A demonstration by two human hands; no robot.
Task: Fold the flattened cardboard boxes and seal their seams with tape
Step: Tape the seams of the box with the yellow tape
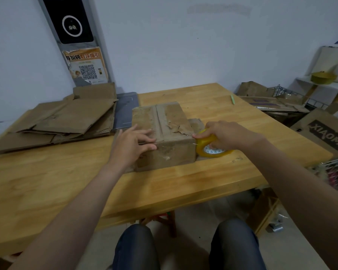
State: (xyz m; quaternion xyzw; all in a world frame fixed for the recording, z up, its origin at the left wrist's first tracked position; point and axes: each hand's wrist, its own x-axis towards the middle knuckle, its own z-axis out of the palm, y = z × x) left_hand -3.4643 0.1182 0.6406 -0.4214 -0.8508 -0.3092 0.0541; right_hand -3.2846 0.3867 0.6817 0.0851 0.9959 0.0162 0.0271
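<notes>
Makeshift packing or storage room – plain wooden table (183, 182) by bare white wall (183, 45), flattened cardboard stack (66, 119) on it, more cartons (258, 89) and wire baskets (337, 169) at right, white shelf (320, 84) with yellow pot (322, 77), QR-code poster (87, 66) on a leaning grey panel (79, 81).

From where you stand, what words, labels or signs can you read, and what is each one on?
"XIAOMA": dark print on the cardboard box at the right, tilted and cut off by the picture's edge.
"指引": end of the Chinese headline on the torn poster, which also carries a QR code; the rest and its small print are unreadable.
Label inside the tape roll: too blurred to read.
</notes>
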